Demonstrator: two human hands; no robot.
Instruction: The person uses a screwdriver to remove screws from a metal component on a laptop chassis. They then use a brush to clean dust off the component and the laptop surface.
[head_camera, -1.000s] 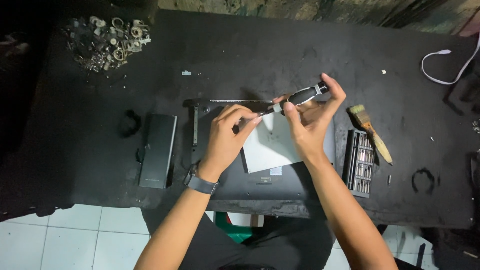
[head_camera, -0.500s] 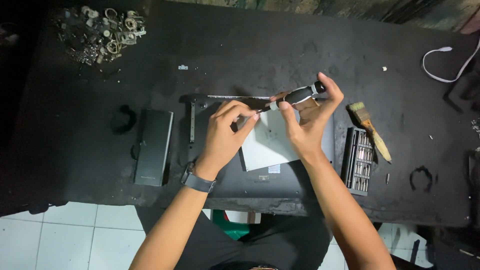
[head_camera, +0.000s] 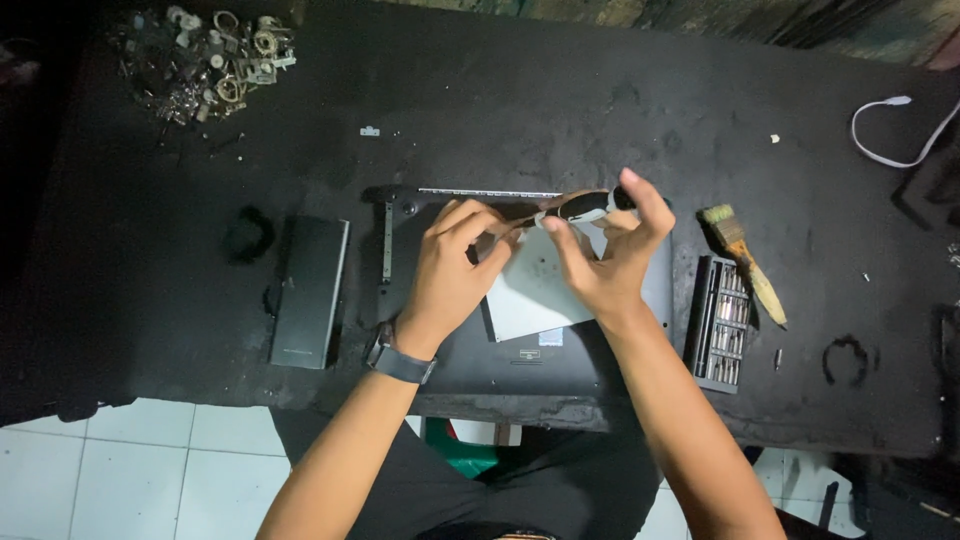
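My right hand (head_camera: 612, 255) grips the screwdriver (head_camera: 578, 206) at frame centre; my left hand (head_camera: 452, 265) pinches its tip over the opened laptop (head_camera: 560, 345).

- small white-and-blue sticker label (head_camera: 541, 341) sits on the dark laptop base (head_camera: 520, 365), near its front edge, just below the pale grey panel (head_camera: 535, 290)
- no packages, signs or screens
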